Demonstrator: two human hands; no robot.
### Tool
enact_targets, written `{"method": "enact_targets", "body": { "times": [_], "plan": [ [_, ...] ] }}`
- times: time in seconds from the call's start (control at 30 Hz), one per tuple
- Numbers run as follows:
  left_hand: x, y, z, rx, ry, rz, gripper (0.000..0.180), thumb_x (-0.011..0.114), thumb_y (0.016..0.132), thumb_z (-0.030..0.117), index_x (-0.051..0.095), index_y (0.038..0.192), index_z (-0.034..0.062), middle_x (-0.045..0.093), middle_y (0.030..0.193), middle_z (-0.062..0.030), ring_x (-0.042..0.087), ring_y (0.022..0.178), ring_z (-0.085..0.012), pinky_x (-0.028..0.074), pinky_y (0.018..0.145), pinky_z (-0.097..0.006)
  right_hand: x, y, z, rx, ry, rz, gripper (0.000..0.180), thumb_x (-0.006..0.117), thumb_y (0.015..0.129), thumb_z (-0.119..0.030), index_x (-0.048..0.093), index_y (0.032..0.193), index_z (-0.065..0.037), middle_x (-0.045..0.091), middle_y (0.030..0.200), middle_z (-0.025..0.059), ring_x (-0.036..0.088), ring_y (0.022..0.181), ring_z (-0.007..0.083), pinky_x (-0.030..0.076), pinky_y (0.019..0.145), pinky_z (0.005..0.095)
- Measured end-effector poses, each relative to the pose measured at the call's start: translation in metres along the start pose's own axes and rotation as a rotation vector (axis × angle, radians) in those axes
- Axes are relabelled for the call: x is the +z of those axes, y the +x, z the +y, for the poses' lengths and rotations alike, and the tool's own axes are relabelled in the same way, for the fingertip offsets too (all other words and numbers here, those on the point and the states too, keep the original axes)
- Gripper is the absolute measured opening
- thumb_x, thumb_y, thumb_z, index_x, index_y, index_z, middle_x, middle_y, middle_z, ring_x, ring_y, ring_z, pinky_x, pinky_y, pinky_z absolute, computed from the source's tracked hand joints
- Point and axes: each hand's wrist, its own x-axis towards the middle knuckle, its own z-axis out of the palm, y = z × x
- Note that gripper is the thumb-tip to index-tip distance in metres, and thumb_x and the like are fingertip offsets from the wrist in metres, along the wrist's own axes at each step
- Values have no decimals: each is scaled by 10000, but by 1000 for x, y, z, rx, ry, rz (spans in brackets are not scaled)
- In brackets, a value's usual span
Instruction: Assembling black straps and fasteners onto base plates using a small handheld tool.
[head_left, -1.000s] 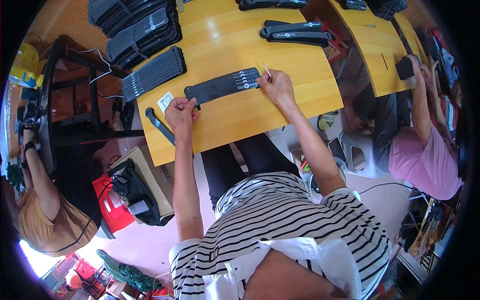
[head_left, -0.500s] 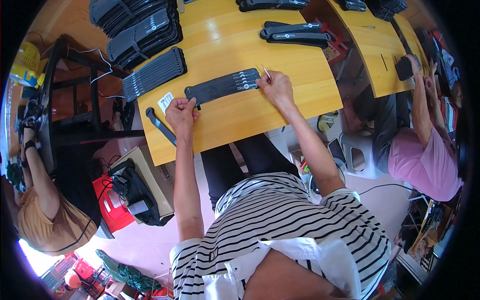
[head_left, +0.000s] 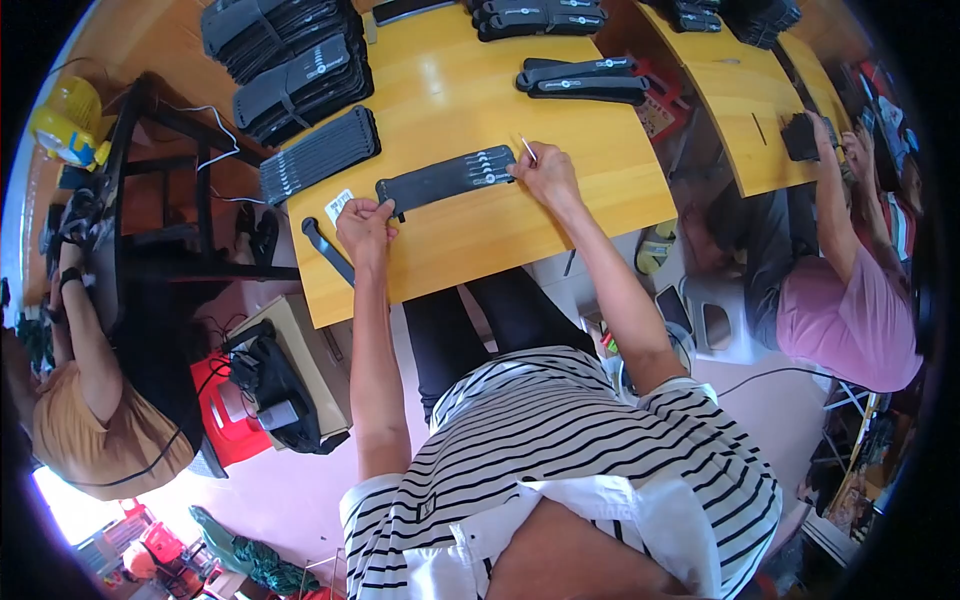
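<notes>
A flat row of black straps (head_left: pixel 440 184) with pale printing near its right end lies across the yellow table in front of me. My left hand (head_left: pixel 364 230) pinches the lower left corner of the row between thumb and fingers. At the opposite end, my right hand (head_left: pixel 550 178) is closed round a thin, pale, pointed tool (head_left: pixel 527 149), its fingertips touching the straps' edge. The tool's lower part is hidden in the fingers. Beside my left hand are a white printed label (head_left: pixel 338 204) and a single loose black strap (head_left: pixel 327 250).
Further left lies a fanned set of black straps (head_left: pixel 322 155), with banded bundles (head_left: pixel 300 95) behind it. More strap bundles (head_left: pixel 582 80) sit at the back right of the table (head_left: pixel 590 230). Other people work at the left, and at a second table (head_left: pixel 735 130) on the right.
The whole view has shifted slightly. Both hands keep their places at the two ends of the strap row, and the tool stays in my right hand.
</notes>
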Motion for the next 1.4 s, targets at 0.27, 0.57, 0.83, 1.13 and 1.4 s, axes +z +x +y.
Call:
{"method": "enact_targets", "body": {
  "times": [0.27, 0.57, 0.83, 1.13, 1.4],
  "plan": [
    [-3, -18, 26, 306, 722, 155, 157, 619, 764, 136, 552, 800, -1, 612, 712, -121, 609, 659, -280, 471, 610, -375, -10, 0, 10, -86, 25, 39, 127, 641, 718, -170, 621, 763, -53, 629, 727, 166, 617, 728, 329, 480, 669, 404],
    [52, -67, 18, 911, 933, -234, 647, 545, 815, 409, 346, 1330, 70, 332, 1361, -185, 308, 1262, -334, 264, 1016, -455, -2, -34, -6, -550, -163, 160, 216, 544, 765, -81, 635, 957, -120, 594, 791, 168, 599, 708, 353, 491, 636, 436],
    [69, -74, 5, 886, 1012, -298, 786, 528, 776, 552, 297, 1365, 86, 209, 1429, -180, 188, 1321, -326, 145, 1050, -500, 7, -42, 3, -630, -432, 123, 341, 548, 731, -53, 597, 1066, -91, 554, 829, 141, 578, 618, 335, 480, 544, 422],
    [50, -63, 11, 818, 928, -336, 853, 528, 776, 559, 222, 1383, 42, 162, 1441, -193, 148, 1334, -331, 133, 1059, -484, -9, -10, -7, -361, -365, -56, 282, 529, 770, -101, 618, 1035, -63, 618, 853, 202, 604, 754, 366, 487, 681, 433],
    [20, -34, 7, 751, 1064, -203, 868, 513, 794, 545, 196, 1371, -20, 140, 1446, -198, 123, 1345, -322, 103, 1060, -505, 36, 9, -35, -578, -374, 156, 312, 489, 813, -96, 517, 1119, -38, 612, 701, 178, 611, 640, 365, 497, 574, 444]
  ]
}}
